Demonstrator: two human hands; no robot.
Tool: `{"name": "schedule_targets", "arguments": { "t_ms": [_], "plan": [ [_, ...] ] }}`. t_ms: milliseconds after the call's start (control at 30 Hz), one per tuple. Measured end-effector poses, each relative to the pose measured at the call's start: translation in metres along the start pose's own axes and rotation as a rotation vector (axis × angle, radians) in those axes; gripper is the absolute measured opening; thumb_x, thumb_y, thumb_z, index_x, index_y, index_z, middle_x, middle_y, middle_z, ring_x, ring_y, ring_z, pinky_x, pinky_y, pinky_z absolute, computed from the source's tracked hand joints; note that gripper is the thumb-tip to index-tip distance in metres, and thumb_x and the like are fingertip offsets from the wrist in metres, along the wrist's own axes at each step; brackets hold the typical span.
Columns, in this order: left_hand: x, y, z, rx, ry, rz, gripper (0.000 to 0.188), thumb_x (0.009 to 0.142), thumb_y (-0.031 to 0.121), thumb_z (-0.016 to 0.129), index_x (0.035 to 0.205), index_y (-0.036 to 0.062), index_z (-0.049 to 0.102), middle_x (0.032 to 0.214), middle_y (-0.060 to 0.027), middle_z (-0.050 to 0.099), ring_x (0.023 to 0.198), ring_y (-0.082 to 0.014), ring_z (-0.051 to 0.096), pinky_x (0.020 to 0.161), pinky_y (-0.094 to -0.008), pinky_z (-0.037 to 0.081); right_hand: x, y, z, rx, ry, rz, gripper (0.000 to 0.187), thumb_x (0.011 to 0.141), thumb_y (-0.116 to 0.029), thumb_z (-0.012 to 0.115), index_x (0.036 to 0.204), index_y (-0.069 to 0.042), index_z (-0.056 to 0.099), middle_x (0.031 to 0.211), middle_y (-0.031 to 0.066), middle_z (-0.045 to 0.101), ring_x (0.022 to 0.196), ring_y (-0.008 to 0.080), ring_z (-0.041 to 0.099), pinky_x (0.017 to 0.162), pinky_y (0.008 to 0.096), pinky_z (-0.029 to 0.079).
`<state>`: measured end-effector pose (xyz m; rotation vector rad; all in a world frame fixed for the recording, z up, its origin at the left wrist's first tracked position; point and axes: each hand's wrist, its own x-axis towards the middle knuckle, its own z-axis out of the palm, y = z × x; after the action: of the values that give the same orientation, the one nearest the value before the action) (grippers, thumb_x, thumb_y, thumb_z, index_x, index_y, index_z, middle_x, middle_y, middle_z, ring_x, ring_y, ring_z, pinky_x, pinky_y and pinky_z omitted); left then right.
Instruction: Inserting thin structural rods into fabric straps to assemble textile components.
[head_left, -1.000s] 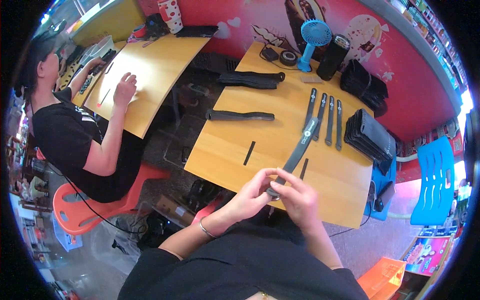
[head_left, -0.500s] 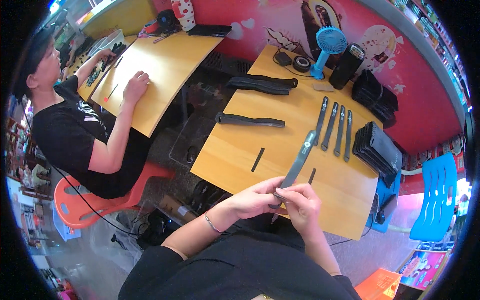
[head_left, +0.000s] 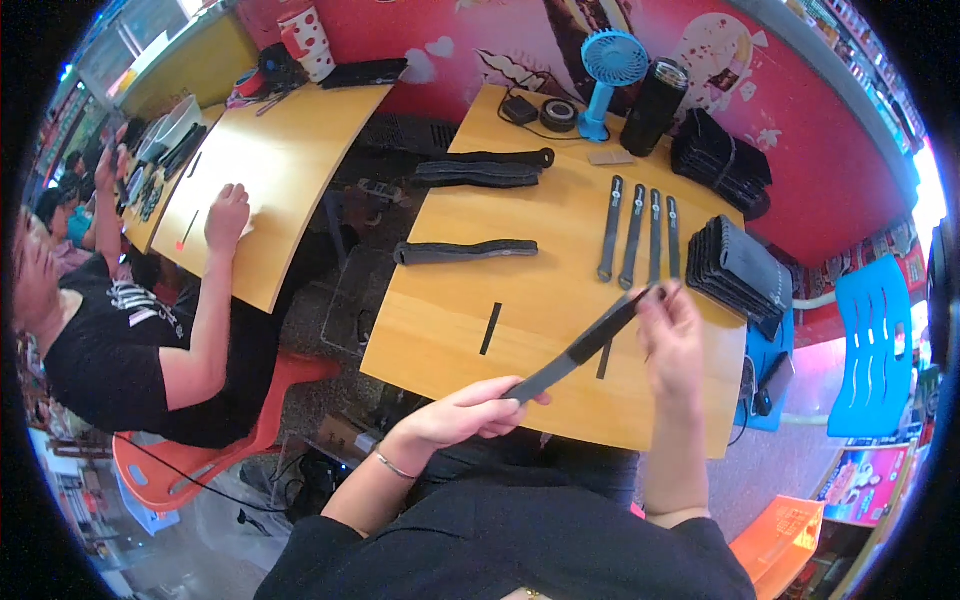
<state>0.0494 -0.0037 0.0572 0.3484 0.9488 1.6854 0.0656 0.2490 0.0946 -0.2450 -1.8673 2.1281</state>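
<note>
A dark grey strap (head_left: 570, 362) is stretched slantwise between my hands above the near part of the table. My left hand (head_left: 468, 412) pinches its lower end, while my right hand (head_left: 672, 325) has its upper end between thumb and fingers, slightly blurred. Beyond the right hand lie several similar straps (head_left: 634, 235) in a row, a pale mark near the far end of each. A short black strip (head_left: 491, 328) rests on the wood left of the held strap, and another thin dark strip (head_left: 605, 362) lies partly beneath it.
On the wooden table (head_left: 420, 335) are two bundles of dark straps (head_left: 478, 172), folded dark stacks (head_left: 740, 268), a blue fan (head_left: 612, 62) and a black cylinder (head_left: 655, 105). A blue chair (head_left: 870, 345) stands right. At left a co-worker (head_left: 150, 350) sits at another table (head_left: 285, 190).
My right hand has moved up and right, drawing one strap end away from my left hand. The strap now slants up to the right, its marked face no longer showing. The view has shifted.
</note>
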Motion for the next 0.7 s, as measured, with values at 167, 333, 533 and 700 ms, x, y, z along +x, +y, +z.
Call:
{"name": "schedule_targets", "arguments": {
  "t_ms": [167,333,533,700],
  "plan": [
    [-0.040,-0.007,-0.030,0.015,-0.011,0.000,0.035,0.092,0.015,0.044,0.120,-0.0055,0.046,0.071,0.0033,0.039,0.058,-0.0056,0.033,0.050,-0.0195,0.027,0.054,-0.037,-0.029,0.245,0.253,-0.137,0.008,0.091,-0.012,0.057,0.098,-0.010,0.059,0.089,-0.0010,0.062,0.049,-0.0009,0.032,0.040,0.0164,0.022],
    [-0.057,0.002,-0.033,-0.028,-0.047,0.052,0.039,0.090,0.018,0.048,0.119,-0.0076,0.047,0.071,0.0016,0.041,0.058,-0.0065,0.034,0.050,-0.0199,0.027,0.089,-0.058,-0.028,0.219,0.235,-0.327,0.008,0.089,-0.012,0.060,0.096,-0.010,0.062,0.077,-0.0045,0.056,0.051,-0.0009,0.033,0.040,0.0161,0.021],
    [-0.063,-0.007,-0.049,-0.246,0.090,0.231,0.050,0.090,0.039,0.048,0.112,-0.0065,0.049,0.065,0.0030,0.038,0.054,-0.0061,0.031,0.047,-0.0198,0.023,0.143,-0.057,-0.031,-0.060,0.390,-0.529,0.010,0.085,-0.013,0.065,0.094,-0.010,0.067,0.079,-0.0061,0.060,0.060,-0.0007,0.040,0.049,0.0175,0.032],
    [-0.039,-0.004,-0.050,-0.355,0.187,0.307,0.042,0.093,0.037,0.041,0.110,-0.0005,0.049,0.062,0.0004,0.038,0.052,-0.0083,0.033,0.045,-0.0209,0.026,0.149,-0.004,-0.001,-0.561,0.287,-0.610,0.013,0.083,-0.005,0.064,0.096,-0.008,0.068,0.076,-0.0064,0.059,0.060,0.0026,0.039,0.054,0.0190,0.034]
  ]
}}
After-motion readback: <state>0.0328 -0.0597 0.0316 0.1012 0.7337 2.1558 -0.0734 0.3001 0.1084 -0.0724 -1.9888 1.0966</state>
